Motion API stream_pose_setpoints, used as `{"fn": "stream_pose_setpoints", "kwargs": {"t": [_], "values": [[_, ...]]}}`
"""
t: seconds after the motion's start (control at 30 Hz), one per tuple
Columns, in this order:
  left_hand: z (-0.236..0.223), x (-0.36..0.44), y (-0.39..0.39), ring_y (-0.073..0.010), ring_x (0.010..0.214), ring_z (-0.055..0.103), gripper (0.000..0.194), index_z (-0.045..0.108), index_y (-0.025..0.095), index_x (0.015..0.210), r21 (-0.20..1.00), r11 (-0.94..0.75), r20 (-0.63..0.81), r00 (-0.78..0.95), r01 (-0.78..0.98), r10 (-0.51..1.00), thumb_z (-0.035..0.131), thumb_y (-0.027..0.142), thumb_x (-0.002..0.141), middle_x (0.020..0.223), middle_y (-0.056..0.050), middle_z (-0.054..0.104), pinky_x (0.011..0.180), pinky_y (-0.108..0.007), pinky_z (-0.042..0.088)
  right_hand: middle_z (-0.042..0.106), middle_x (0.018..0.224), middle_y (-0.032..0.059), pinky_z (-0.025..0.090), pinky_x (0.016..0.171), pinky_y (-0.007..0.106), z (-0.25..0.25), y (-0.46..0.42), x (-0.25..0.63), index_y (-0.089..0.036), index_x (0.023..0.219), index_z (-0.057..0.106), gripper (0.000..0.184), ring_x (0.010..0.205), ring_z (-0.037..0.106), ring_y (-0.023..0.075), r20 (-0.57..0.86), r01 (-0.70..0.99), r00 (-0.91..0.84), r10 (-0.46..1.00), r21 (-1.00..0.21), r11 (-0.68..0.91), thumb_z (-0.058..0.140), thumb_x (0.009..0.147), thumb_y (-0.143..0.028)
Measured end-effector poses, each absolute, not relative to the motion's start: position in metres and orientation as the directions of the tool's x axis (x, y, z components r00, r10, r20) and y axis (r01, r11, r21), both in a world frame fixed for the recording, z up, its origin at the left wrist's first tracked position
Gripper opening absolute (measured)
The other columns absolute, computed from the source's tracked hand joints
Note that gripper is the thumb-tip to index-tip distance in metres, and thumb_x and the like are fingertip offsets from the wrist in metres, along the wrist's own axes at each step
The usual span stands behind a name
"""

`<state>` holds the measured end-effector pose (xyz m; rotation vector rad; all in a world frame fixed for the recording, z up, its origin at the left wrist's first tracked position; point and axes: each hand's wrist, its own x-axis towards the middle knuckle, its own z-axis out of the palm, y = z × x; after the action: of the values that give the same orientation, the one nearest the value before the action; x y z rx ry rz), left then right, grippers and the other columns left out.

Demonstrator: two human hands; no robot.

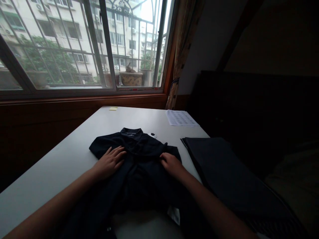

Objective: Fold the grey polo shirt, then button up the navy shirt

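Navy shirt [149, 167] lies on the table [74, 156] under the left hand [108, 163], spread flat, gripping nothing, and right hand [172, 164], curled, pinch unclear. I'd expect light, soft, limp; take hold at the shoulders [104, 142]. Collar [131, 134] points away beyond the hands; long axis runs back between them.

A yellow note [113, 108] lay by the far left corner of the white tabletop [62, 152]. Printed sheets [182, 118] covered the far right corner, reaching the right edge. A small white object [152, 135] with a dark spot, too small to identify, sat inward from the far edge. Beyond that edge was a sliding window [107, 43], with a patterned curtain [183, 39] past the far right corner. Through the glass showed a metal grille [122, 6], a planter [131, 79], trees [47, 61] and pale buildings [136, 51].
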<state>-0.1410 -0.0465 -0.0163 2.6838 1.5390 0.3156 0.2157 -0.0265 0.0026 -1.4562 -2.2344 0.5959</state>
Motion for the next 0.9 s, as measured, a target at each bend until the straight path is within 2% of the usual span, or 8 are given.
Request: {"fn": "stream_pose_setpoints", "kwargs": {"t": [0.13, 0.27, 0.37, 0.43, 0.53, 0.6, 0.7, 0.9], "values": [[-0.012, -0.149, -0.018, -0.0286, 0.144, 0.038, 0.040, 0.053, 0.025, 0.138, 0.159, -0.544, 0.186, 0.517, 0.824, 0.836, 0.041, 0.038, 0.103, 0.152, -0.009, 0.047, 0.119, -0.061, 0.023, 0.071, 0.106, 0.0080, 0.045, 0.088, 0.030, 0.002, -0.007, 0.212, -0.017, 0.099, 0.068, 0.015, 0.102, 0.065, 0.0205, 0.086, 0.782, -0.309, 0.947, -0.544, 0.305, 0.056, 0.091, -0.015], [0.001, -0.146, -0.014, -0.0286, 0.134, 0.048, 0.038, 0.057, 0.020, 0.131, 0.162, -0.537, 0.235, 0.496, 0.828, 0.836, 0.041, 0.041, 0.103, 0.143, -0.013, 0.052, 0.113, -0.055, 0.037, 0.073, 0.104, 0.0090, 0.045, 0.083, 0.032, 0.010, -0.009, 0.219, -0.017, 0.105, 0.067, 0.018, 0.098, 0.067, 0.0232, 0.044, 0.798, -0.284, 0.958, -0.543, 0.261, 0.062, 0.091, -0.027], [0.019, -0.135, -0.047, -0.0282, 0.113, 0.058, 0.038, 0.062, 0.017, 0.115, 0.159, -0.517, 0.270, 0.467, 0.841, 0.842, 0.042, 0.047, 0.102, 0.123, -0.013, 0.062, 0.097, -0.048, 0.051, 0.073, 0.099, 0.0098, 0.045, 0.078, 0.032, 0.019, -0.025, 0.234, -0.016, 0.108, 0.066, 0.028, 0.092, 0.068, 0.0248, -0.002, 0.806, -0.275, 0.962, -0.546, 0.229, 0.068, 0.087, -0.036], [0.027, -0.127, -0.085, -0.0278, 0.100, 0.062, 0.038, 0.065, 0.020, 0.105, 0.156, -0.511, 0.217, 0.476, 0.845, 0.853, 0.048, 0.054, 0.098, 0.112, -0.010, 0.065, 0.084, -0.044, 0.056, 0.074, 0.099, 0.0096, 0.046, 0.075, 0.031, 0.025, -0.041, 0.246, -0.017, 0.107, 0.066, 0.030, 0.089, 0.068, 0.0246, -0.063, 0.804, -0.284, 0.957, -0.559, 0.202, 0.069, 0.086, -0.039], [0.026, -0.124, -0.150, -0.0329, 0.108, 0.064, 0.050, 0.063, 0.026, 0.123, 0.094, -0.541, 0.203, 0.515, 0.836, 0.833, 0.065, 0.057, 0.085, 0.124, -0.012, 0.066, 0.085, -0.046, 0.057, 0.074, 0.103, 0.0104, 0.047, 0.075, 0.032, 0.032, -0.068, 0.265, -0.019, 0.106, 0.068, 0.033, 0.092, 0.068, 0.0264, -0.172, 0.794, -0.322, 0.931, -0.585, 0.167, 0.070, 0.083, -0.042], [0.016, -0.130, -0.183, -0.0362, 0.110, 0.065, 0.056, 0.061, 0.029, 0.130, 0.044, -0.529, 0.182, 0.513, 0.848, 0.839, 0.071, 0.050, 0.079, 0.127, -0.012, 0.067, 0.084, -0.048, 0.059, 0.074, 0.107, 0.0110, 0.048, 0.077, 0.033, 0.034, -0.084, 0.278, -0.020, 0.106, 0.070, 0.033, 0.095, 0.068, 0.0285, -0.234, 0.784, -0.339, 0.911, -0.606, 0.136, 0.071, 0.081, -0.041], [-0.003, -0.146, -0.209, -0.0376, 0.110, 0.067, 0.050, 0.064, 0.032, 0.129, 0.034, -0.459, 0.142, 0.450, 0.888, 0.882, 0.066, 0.038, 0.079, 0.127, -0.010, 0.068, 0.081, -0.049, 0.061, 0.074, 0.106, 0.0090, 0.049, 0.078, 0.034, 0.037, -0.102, 0.295, -0.020, 0.103, 0.071, 0.026, 0.095, 0.069, 0.0281, -0.285, 0.742, -0.364, 0.887, -0.665, 0.091, 0.067, 0.083, -0.036], [0.004, -0.166, -0.205, -0.0275, 0.084, 0.075, 0.043, 0.070, 0.033, 0.111, 0.244, -0.342, 0.139, 0.317, 0.907, 0.938, 0.054, 0.019, 0.073, 0.103, -0.002, 0.077, 0.067, -0.035, 0.064, 0.074, 0.094, 0.0060, 0.052, 0.073, 0.034, 0.048, -0.111, 0.315, -0.021, 0.093, 0.069, 0.026, 0.086, 0.070, 0.0260, -0.285, 0.583, -0.292, 0.913, -0.810, -0.066, 0.061, 0.087, -0.045]]}}
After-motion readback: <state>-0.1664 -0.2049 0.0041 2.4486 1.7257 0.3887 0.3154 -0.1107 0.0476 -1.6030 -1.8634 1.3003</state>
